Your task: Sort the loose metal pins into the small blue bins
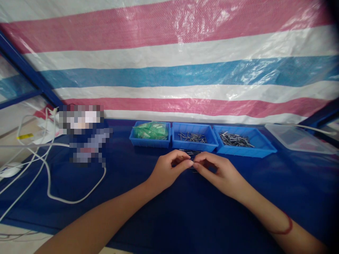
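Here, left hand [166, 170] and right hand [221, 173] pinch 1 tiny piece [192, 164] beside 3 bins [194, 146]; table [185, 215] spreads wide.

My left hand [169, 171] and right hand [221, 173] meet fingertip to fingertip above the blue desk [185, 211], both pinched; what they pinch is too small to tell. Loose metal pins [189, 152] lie just behind, before three blue bins [194, 145].

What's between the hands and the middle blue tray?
Head view: a small cluster of loose metal pins lies between the left hand, right hand and middle blue tray.
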Demonstrator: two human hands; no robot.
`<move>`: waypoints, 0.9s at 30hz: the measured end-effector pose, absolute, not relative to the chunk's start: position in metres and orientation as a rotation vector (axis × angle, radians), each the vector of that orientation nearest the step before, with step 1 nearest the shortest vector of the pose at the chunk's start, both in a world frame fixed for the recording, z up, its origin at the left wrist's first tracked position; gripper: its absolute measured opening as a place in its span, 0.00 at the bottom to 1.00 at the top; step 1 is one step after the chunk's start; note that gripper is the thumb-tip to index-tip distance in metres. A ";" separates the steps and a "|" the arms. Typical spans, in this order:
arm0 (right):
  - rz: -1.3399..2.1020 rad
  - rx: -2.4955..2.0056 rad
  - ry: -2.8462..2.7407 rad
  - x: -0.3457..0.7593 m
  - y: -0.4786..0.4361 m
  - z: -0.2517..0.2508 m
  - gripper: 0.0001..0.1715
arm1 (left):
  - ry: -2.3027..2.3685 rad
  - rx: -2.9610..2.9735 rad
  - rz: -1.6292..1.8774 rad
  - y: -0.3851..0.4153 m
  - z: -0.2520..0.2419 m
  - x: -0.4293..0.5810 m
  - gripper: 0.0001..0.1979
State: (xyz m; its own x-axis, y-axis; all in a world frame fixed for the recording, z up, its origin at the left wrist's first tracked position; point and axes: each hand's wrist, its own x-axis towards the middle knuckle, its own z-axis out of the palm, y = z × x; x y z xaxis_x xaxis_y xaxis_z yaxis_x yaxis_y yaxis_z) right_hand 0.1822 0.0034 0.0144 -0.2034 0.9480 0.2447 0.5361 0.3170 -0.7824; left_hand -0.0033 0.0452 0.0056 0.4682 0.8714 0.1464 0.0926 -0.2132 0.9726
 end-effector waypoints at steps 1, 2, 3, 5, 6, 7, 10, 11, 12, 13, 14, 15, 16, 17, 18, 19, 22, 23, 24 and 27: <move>0.732 -1.317 -1.854 0.182 0.003 0.014 0.11 | 0.840 1.601 0.921 0.045 0.005 -0.003 0.10; 0.755 -1.312 -1.848 0.181 0.003 0.014 0.12 | 0.828 1.564 0.935 0.045 0.006 -0.002 0.11; 0.784 -1.304 -1.838 0.180 0.003 0.014 0.12 | 0.815 1.533 0.942 0.045 0.006 -0.002 0.11; 0.846 -1.287 -1.813 0.179 0.003 0.013 0.13 | 0.791 1.491 0.949 0.045 0.008 -0.001 0.10; 0.872 -1.281 -1.802 0.179 0.003 0.013 0.13 | 0.782 1.483 0.952 0.045 0.009 -0.001 0.09; 0.893 -1.278 -1.792 0.178 0.003 0.013 0.13 | 0.776 1.481 0.956 0.045 0.010 -0.001 0.09; 0.932 -1.277 -1.779 0.176 0.003 0.012 0.13 | 0.778 1.488 0.956 0.044 0.012 -0.001 0.08; 0.938 -1.278 -1.779 0.176 0.003 0.012 0.13 | 0.781 1.493 0.952 0.044 0.012 -0.001 0.08; 0.941 -1.281 -1.782 0.175 0.003 0.012 0.13 | 0.783 1.498 0.946 0.044 0.011 -0.002 0.08; 0.940 -1.284 -1.786 0.175 0.003 0.012 0.13 | 0.785 1.506 0.940 0.044 0.011 -0.002 0.08; 0.934 -1.287 -1.788 0.175 0.003 0.011 0.13 | 0.788 1.519 0.932 0.044 0.010 -0.002 0.08; 0.925 -1.290 -1.788 0.175 0.004 0.011 0.13 | 0.791 1.534 0.928 0.044 0.009 -0.002 0.08; 0.914 -1.290 -1.785 0.175 0.004 0.010 0.13 | 0.796 1.553 0.924 0.044 0.009 -0.002 0.08; 0.901 -1.290 -1.780 0.175 0.004 0.009 0.13 | 0.803 1.573 0.925 0.044 0.008 -0.002 0.08; 0.884 -1.290 -1.771 0.176 0.004 0.008 0.13 | 0.812 1.592 0.928 0.044 0.008 -0.002 0.09; 0.865 -1.291 -1.761 0.176 0.005 0.007 0.13 | 0.822 1.609 0.938 0.044 0.008 -0.002 0.09; 0.810 -1.309 -1.699 0.177 0.005 0.006 0.13 | 0.857 1.655 0.967 0.045 0.008 -0.003 0.09; 0.799 -1.313 -1.668 0.177 0.005 0.006 0.13 | 0.868 1.677 0.971 0.045 0.008 -0.003 0.09; 0.789 -1.315 -1.634 0.177 0.005 0.006 0.14 | 0.882 1.708 0.966 0.045 0.009 -0.003 0.09; 0.730 -1.324 -1.596 0.180 0.006 0.008 0.14 | 0.921 1.863 0.941 0.045 0.010 -0.005 0.08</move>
